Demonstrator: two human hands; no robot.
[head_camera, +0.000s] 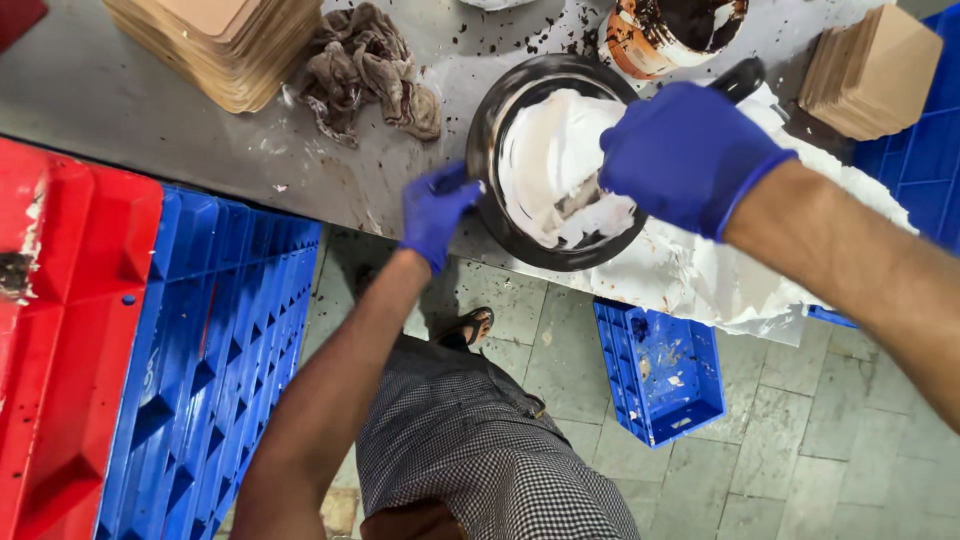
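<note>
A speckled grey metal desk (150, 110) is seen from above, flanked by ribbed red and blue plastic crates (190, 360). On it, near its front edge, a round dark metal bowl (490, 130) filled with smooth white cream (545, 160) is set on crumpled white paper (700, 270). Stacks of tan square boards (235, 40) and a stained brown rag (365, 70) lie behind. The bowl's rim is pinched by the blue-gloved left hand (435, 210); the blue-gloved right hand (685, 155) is closed around a tool buried in the cream.
</note>
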